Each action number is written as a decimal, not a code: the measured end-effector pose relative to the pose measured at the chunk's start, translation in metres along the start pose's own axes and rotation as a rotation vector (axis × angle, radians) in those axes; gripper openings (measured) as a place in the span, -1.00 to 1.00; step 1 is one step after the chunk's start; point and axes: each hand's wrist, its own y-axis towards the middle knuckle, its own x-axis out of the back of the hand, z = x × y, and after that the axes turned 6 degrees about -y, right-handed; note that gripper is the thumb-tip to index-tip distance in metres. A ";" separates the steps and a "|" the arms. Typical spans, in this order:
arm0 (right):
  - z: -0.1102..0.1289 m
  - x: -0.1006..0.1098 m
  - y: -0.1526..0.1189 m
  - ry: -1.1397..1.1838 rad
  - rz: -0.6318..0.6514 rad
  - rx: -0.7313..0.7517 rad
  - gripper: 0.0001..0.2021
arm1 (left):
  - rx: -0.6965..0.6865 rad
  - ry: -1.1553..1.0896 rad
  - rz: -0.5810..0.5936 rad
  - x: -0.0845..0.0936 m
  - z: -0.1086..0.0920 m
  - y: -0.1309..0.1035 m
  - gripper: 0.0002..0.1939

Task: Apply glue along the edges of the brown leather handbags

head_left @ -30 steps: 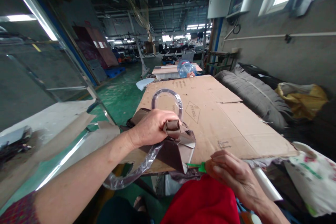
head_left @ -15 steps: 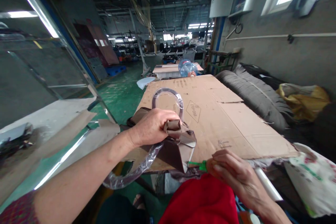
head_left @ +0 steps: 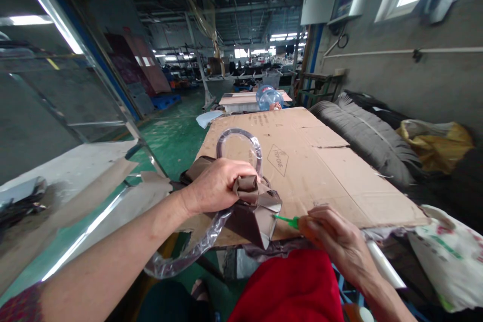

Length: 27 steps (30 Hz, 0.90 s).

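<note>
the left grip (head_left: 221,185) is closed around the folded top of a glossy dark-brown bag-like piece (head_left: 245,221). beyond and below that grip curve grey tube handles (head_left: 257,147) wrapped in clear film. to its right, the right grip (head_left: 335,236) holds a thin green pointed tool (head_left: 292,222), tip at the brown piece's side. beneath both spreads a bench topped with flat brown cardboard (head_left: 317,181); far beyond lies a clear blue plastic bottle (head_left: 269,98).

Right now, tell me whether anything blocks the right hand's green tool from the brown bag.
Nothing visible does. The green tool in the right hand points straight at the side of the brown bag; whether its tip touches is unclear. The left hand grips the bag's top, away from the tip.
</note>
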 end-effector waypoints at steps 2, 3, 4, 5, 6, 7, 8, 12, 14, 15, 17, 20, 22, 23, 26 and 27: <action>0.005 0.001 -0.001 0.038 0.056 -0.029 -0.82 | -0.005 -0.012 0.000 0.001 -0.003 -0.004 -0.85; 0.008 0.001 -0.002 0.062 0.073 -0.031 -0.82 | -0.008 -0.025 -0.002 0.001 -0.004 -0.006 -0.87; 0.010 0.001 -0.004 0.086 0.079 -0.027 -0.82 | -0.008 -0.037 -0.007 0.002 -0.005 -0.009 -0.88; 0.012 0.001 -0.007 0.105 0.079 -0.018 -0.83 | -0.009 -0.050 -0.009 0.003 -0.007 -0.013 -0.89; 0.014 0.000 -0.011 0.119 0.078 -0.009 -0.83 | -0.010 -0.063 -0.007 0.003 -0.008 -0.017 -0.88; 0.015 -0.001 -0.014 0.123 0.076 0.005 -0.84 | -0.010 -0.076 -0.002 0.004 -0.010 -0.022 -0.87; 0.015 -0.002 -0.017 0.115 0.069 0.022 -0.85 | -0.008 -0.089 0.002 0.005 -0.011 -0.027 -0.85; 0.014 -0.006 -0.023 0.049 -0.031 0.059 -0.90 | 0.026 -0.135 0.003 0.005 -0.016 -0.048 -0.75; 0.014 -0.008 -0.023 0.084 -0.003 0.059 -0.90 | 0.048 -0.152 0.005 0.003 -0.017 -0.057 -0.75; 0.015 -0.009 -0.023 0.110 0.026 0.070 -0.89 | 0.057 -0.162 0.008 0.001 -0.018 -0.061 -0.74; 0.017 -0.012 -0.023 0.121 0.045 0.089 -0.88 | 0.068 -0.190 0.010 -0.004 -0.019 -0.067 -0.74; 0.019 -0.014 -0.026 0.063 -0.025 0.082 -0.90 | 0.083 -0.227 0.001 -0.009 -0.021 -0.075 -0.73; 0.019 -0.014 -0.028 0.067 -0.016 0.075 -0.91 | 0.098 -0.250 0.001 -0.011 -0.023 -0.079 -0.73; 0.019 -0.014 -0.028 0.080 0.008 0.082 -0.90 | 0.103 -0.257 0.000 -0.011 -0.024 -0.081 -0.73; 0.019 -0.013 -0.027 0.058 0.000 0.107 -0.89 | 0.109 -0.251 -0.015 -0.013 -0.027 -0.087 -0.74; 0.019 -0.013 -0.026 0.035 -0.031 0.103 -0.90 | 0.110 -0.250 -0.022 -0.014 -0.027 -0.089 -0.74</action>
